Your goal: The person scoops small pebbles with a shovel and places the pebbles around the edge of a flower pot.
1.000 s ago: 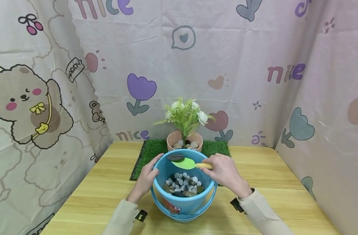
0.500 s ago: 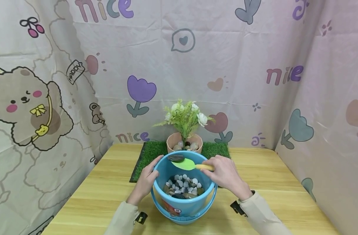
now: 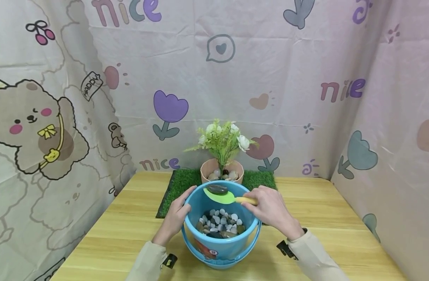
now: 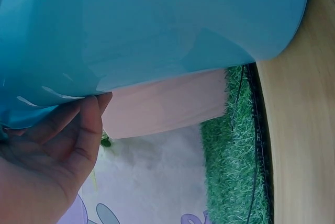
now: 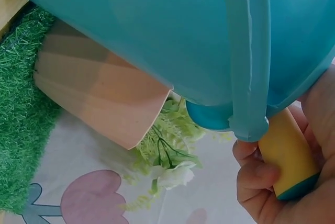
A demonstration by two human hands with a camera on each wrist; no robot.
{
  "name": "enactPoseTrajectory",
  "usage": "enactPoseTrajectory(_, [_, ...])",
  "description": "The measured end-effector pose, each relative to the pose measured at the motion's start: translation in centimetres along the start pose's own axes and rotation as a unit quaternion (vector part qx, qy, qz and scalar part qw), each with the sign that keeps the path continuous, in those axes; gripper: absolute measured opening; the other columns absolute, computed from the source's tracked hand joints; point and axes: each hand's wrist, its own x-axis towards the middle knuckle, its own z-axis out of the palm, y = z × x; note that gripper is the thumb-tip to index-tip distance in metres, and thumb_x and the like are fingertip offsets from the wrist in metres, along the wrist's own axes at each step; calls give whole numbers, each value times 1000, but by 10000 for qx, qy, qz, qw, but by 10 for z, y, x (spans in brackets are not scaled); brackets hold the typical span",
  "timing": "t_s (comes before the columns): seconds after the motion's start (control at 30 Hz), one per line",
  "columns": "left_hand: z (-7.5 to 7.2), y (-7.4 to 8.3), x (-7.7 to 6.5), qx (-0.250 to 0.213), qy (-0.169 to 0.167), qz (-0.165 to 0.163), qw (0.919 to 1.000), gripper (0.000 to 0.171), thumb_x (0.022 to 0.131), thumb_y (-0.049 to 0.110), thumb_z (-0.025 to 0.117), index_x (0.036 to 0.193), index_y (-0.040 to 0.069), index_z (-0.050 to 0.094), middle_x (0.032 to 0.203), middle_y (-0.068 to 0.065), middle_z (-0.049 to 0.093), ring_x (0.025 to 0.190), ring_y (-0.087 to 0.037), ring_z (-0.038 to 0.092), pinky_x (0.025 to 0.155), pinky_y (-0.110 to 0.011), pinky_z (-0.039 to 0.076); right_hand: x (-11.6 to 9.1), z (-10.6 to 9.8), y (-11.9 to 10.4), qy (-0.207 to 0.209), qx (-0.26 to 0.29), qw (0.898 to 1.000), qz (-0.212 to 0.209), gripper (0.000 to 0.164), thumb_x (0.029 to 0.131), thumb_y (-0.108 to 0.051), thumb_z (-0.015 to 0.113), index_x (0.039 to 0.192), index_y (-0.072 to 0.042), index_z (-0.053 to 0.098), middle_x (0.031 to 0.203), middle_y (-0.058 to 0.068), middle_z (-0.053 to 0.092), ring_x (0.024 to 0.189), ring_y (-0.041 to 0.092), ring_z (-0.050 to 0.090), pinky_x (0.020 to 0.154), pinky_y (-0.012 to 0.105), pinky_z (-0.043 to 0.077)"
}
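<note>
Right hand (image 3: pixel 272 207) grips trowel (image 3: pixel 224 198), left hand (image 3: pixel 174 215) grips bucket (image 3: pixel 233 246); my head view crops table (image 3: pixel 109 238)'s near edge, bucket hides pot (image 3: pixel 209 166) bottom.

Dark stone (image 3: pixel 217 189) on green trowel (image 3: pixel 222 198) over blue bucket (image 3: pixel 230 246)

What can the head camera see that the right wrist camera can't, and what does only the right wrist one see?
Only the head view shows the dark stone on the green scoop, the pebbles inside the bucket, the left grip and the bear picture.
Only the right wrist view shows the teal end of the scoop's handle.
Both show the blue bucket, right grip, yellow handle, flowerpot, white flowers and grass mat.
</note>
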Motion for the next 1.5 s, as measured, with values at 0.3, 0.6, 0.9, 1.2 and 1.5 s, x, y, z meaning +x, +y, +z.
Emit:
enactPoseTrajectory(0.3, [0,-1,0,-28,-1,-39,10000,63,88,3,38,150,11,41,144,-15,52,122,-37,59,90,-52,54,0,-3,-1,-53,-162,9996,-205,15,78,-29,80,91,-21,80,74,-11,67,63,2,46,50,16,33])
enactPoseTrajectory(0.6, [0,0,1,-35,-6,-10,10000,63,87,3,38,150,10,41,144,-15,52,122,-37,58,90,-52,54,1,-5,-1,-34,-299,9994,-170,18,78,-28,81,95,-21,81,80,-10,70,67,4,45,50,17,33])
enactPoseTrajectory(0.9, [0,-1,0,-22,-1,-32,10000,63,88,3,38,150,12,41,144,-14,52,124,-37,58,92,-53,53,1,-5,-1,-98,-254,9995,-131,19,78,-29,81,96,-22,80,84,-9,72,70,5,48,53,17,34])
enactPoseTrajectory(1.2, [0,-4,0,-37,-6,35,10000,62,89,3,38,150,11,41,145,-14,51,124,-36,58,92,-52,53,2,-4,4,-191,27,9994,-295,21,77,-25,82,97,-22,79,87,-9,73,74,5,52,60,19,40])
enactPoseTrajectory(1.5, [0,-3,0,14,19,53,10000,63,88,3,38,150,12,42,144,-14,53,123,-36,59,92,-52,53,8,-14,7,-747,349,9963,-234,17,79,-23,80,96,-20,79,83,-10,70,68,1,53,59,20,40])
